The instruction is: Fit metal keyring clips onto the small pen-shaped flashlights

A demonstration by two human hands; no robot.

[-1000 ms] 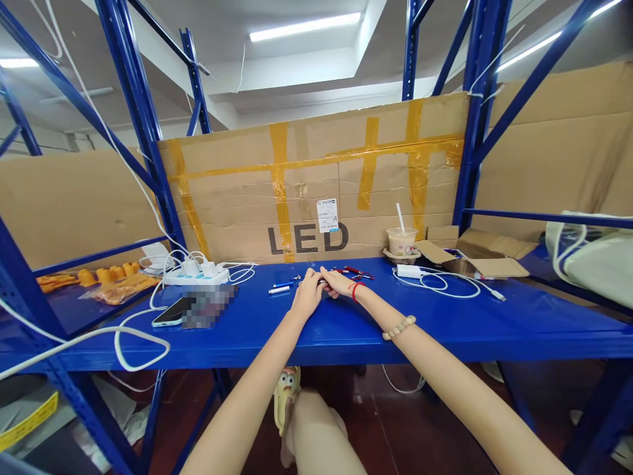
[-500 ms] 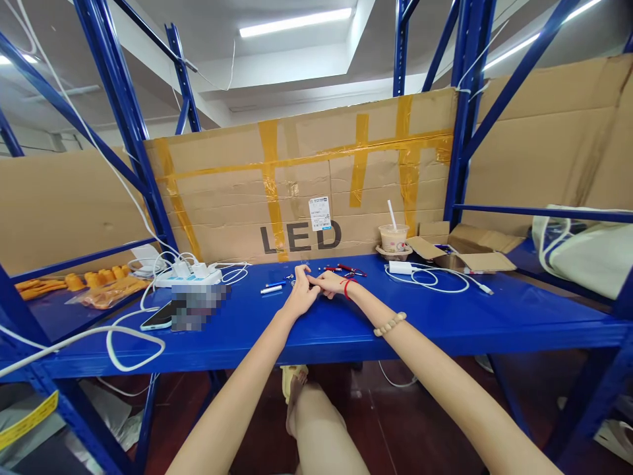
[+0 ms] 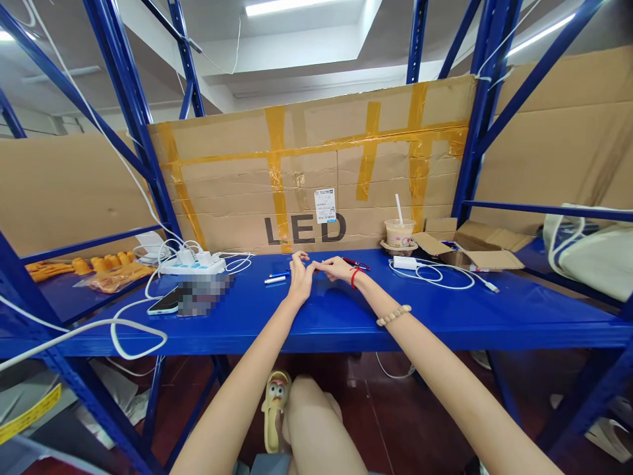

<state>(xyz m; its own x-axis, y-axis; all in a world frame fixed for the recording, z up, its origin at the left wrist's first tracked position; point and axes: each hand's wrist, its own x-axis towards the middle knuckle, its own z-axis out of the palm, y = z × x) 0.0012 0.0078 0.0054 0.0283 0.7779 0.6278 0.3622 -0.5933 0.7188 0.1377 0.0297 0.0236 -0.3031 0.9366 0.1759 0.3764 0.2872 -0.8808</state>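
My left hand (image 3: 299,278) is raised over the blue shelf top, its fingers bent and its thumb side turned to the right. My right hand (image 3: 336,269) reaches in from the right, its fingers closed together and their tips meeting the left hand. Anything pinched between them is too small or hidden to make out. Just left of the left hand lie a white pen-like stick (image 3: 275,280) and a blue one (image 3: 279,274). Behind the right hand, red and dark slim items (image 3: 357,264) lie partly covered.
On the left stand a white power strip (image 3: 195,265) with cables and a phone (image 3: 165,301). A drink cup with a straw (image 3: 399,232), a white adapter with cable (image 3: 404,263) and an open cardboard box (image 3: 487,259) are on the right. Taped cardboard (image 3: 232,191) closes the back.
The view has tilted down slightly and shifted left. My hands stay together, the left fingers a little more upright. A slipper and more of my legs show below.
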